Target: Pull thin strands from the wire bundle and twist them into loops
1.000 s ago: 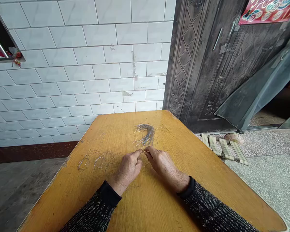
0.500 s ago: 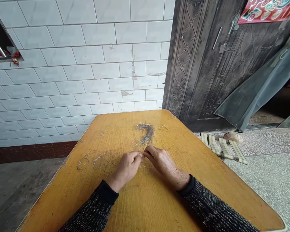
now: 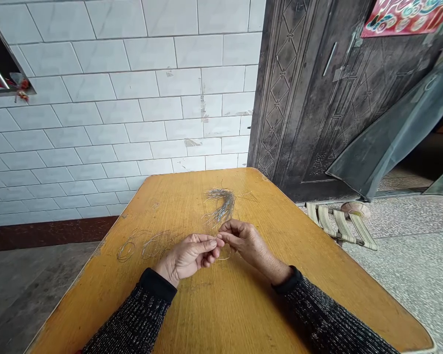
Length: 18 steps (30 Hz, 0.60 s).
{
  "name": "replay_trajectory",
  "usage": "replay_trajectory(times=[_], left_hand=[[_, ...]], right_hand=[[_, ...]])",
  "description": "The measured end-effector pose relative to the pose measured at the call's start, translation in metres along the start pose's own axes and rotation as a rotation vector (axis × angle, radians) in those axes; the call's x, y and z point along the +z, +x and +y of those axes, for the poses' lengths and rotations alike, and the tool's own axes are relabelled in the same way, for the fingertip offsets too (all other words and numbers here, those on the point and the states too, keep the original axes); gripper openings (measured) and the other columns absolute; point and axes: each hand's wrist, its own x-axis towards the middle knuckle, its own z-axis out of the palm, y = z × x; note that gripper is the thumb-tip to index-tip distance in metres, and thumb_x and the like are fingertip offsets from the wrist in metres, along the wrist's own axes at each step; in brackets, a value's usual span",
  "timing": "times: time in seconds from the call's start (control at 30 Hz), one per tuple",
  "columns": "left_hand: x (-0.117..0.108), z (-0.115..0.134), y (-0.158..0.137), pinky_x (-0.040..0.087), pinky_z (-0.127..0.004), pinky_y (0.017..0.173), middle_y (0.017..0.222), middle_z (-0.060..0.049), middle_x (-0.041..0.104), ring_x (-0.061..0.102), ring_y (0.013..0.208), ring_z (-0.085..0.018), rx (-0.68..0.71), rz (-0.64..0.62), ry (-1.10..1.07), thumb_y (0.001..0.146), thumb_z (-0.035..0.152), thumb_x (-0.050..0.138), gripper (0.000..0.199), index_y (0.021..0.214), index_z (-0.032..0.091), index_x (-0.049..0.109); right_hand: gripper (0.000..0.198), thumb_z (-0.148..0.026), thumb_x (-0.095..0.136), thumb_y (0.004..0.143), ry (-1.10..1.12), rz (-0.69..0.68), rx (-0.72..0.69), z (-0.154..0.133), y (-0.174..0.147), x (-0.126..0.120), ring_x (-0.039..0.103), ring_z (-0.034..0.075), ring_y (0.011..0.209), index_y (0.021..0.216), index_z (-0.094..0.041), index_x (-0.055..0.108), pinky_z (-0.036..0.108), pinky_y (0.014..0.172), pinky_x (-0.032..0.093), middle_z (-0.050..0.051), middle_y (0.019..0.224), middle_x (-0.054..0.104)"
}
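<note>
- Left hand (image 3: pixel 192 255) is seen palm turned up, fingers curled, thumb and forefinger pressed together on a thin wire strand (image 3: pixel 224 256) at its tip.
- Right hand (image 3: pixel 243 241) is held fingers bent, tips pinched on the same strand; both hands meet fingertip to fingertip approx. at table centre.
- Strand is very fine; a faint curve of it is noted just below the fingertips, at 6 o'clock from the pinch. Full length can't be made out.
- Wire bundle (image 3: pixel 221 204) is laid on the table at 12 o'clock from the hands, near but apart from them, curved, w/ loose ends fanned toward the far edge.
- Three wire loops (image 3: pixel 151 247) are laid flat in a row at 9 o'clock from the left hand, close beside each other; whether they touch can't be told.
- Wooden table (image 3: pixel 221 314) is yellow-brown, worn at the left edge.
- Both forearms are covered by dark speckled sleeves (image 3: pixel 140 314) resting on or just over the tabletop.
- White tiled wall (image 3: pixel 114 123) is noted at 11 o'clock, dark patterned metal door (image 3: pixel 310 108) at 1 o'clock.
- Striped folding stool (image 3: pixel 339 223) is seen on the floor at 3 o'clock, beside the door.
</note>
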Motion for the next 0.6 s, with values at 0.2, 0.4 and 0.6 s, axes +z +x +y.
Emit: replay_trajectory(times=[0.2,0.4,0.6], left_hand=[[-0.0015,-0.0020,0.0016,0.033,-0.016,0.046,0.059,-0.001,0.060,0.051,0.046,-0.004,-0.001,0.028,0.024,0.065,0.024,0.072,0.021,0.079,0.010,0.067],[-0.0012,-0.0003,0.0026,0.037,-0.017,0.048,0.063,-0.001,0.059,0.052,0.051,-0.006,0.150,0.084,-0.041,0.066,0.025,0.071,0.022,0.081,0.010,0.065],[-0.0006,-0.0009,0.0014,0.038,-0.018,0.049,0.062,-0.001,0.059,0.052,0.051,-0.006,0.160,0.026,-0.037,0.069,0.025,0.069,0.019,0.080,0.011,0.064]], right_hand=[[0.024,-0.037,0.064,0.066,0.197,0.019,0.083,-0.0030,0.0024,0.0025,0.037,0.003,0.036,0.066,-0.015,0.054,0.017,0.035,0.030,-0.005,0.051,0.049],[0.031,-0.042,0.067,0.066,0.452,-0.068,0.152,-0.0043,0.0037,-0.0038,0.045,0.003,0.039,0.075,-0.014,0.056,0.016,0.038,0.036,-0.003,0.062,0.058],[0.027,-0.038,0.066,0.070,0.711,-0.159,0.212,-0.0073,-0.0005,-0.0017,0.036,0.001,0.033,0.075,-0.015,0.055,0.014,0.035,0.035,-0.008,0.047,0.049]])
